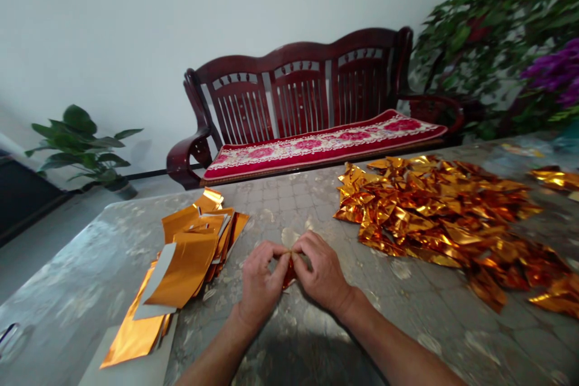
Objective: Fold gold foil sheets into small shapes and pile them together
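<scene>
My left hand and my right hand meet over the middle of the table, thumbs and forefingers pinched close together. Between them is a small piece of orange-gold foil paper, partly hidden by the fingers. Left of my hands lies a loose stack of gold foil paper sheets, some with the pale grey backing showing. To the right spreads a large heap of folded gold foil pieces, shiny and pointed at the ends.
A patterned grey cover lies on the table. Behind it stands a dark red wooden bench with a red floral cushion. Potted plants are at the far left, leafy vines and purple flowers at the right.
</scene>
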`<state>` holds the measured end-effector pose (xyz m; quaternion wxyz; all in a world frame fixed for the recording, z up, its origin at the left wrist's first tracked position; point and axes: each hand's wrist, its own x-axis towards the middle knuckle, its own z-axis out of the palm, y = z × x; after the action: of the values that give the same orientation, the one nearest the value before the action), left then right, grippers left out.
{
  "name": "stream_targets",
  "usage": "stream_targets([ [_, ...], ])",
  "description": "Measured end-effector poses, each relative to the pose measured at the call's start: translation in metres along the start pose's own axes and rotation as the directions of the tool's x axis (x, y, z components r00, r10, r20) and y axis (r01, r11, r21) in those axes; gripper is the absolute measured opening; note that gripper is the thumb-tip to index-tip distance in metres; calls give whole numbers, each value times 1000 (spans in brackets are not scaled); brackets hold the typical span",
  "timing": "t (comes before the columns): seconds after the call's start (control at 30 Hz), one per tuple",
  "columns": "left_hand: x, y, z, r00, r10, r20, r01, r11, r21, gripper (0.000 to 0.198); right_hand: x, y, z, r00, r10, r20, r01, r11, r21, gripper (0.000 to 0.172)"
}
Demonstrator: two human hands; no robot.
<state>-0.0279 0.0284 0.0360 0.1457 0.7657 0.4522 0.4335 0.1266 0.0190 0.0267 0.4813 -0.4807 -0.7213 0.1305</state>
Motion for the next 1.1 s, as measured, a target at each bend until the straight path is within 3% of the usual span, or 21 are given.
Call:
stream_targets([
  [0.3, 2, 3, -1, 980, -200, 19, 200, 977, -74, 15, 1, 4, -2, 994, 52, 97, -69, 981, 182, 15],
  [0.37, 5, 2, -1, 952, -305, 16, 304, 942, -138, 16, 0, 9, -3, 990, 85, 113, -109, 967, 232, 17],
  [0.5, 12, -4, 1, 850, -526, 34, 498, 781, -376, 21, -3, 14, -5, 969, 222, 108, -245, 918, 312, 28],
  [0.67, 14, -9, 5, 787, -606, 117, 573, 646, -505, 22, -4, 11, 1, 942, 289, 173, -333, 873, 357, 22],
  [0.77, 13, -9, 7, 798, -586, 144, 561, 632, -535, 25, -3, 10, 8, 904, 393, 170, -426, 794, 434, 20],
  [0.9, 8, -15, 7, 841, -531, 105, 508, 706, -494, 27, 0, 15, 12, 800, 573, 176, -548, 581, 602, 26],
  [1.1, -1, -27, 2, 925, -340, 170, 379, 857, -348, 26, 2, 18, 10, 725, 672, 150, -509, 377, 774, 39],
])
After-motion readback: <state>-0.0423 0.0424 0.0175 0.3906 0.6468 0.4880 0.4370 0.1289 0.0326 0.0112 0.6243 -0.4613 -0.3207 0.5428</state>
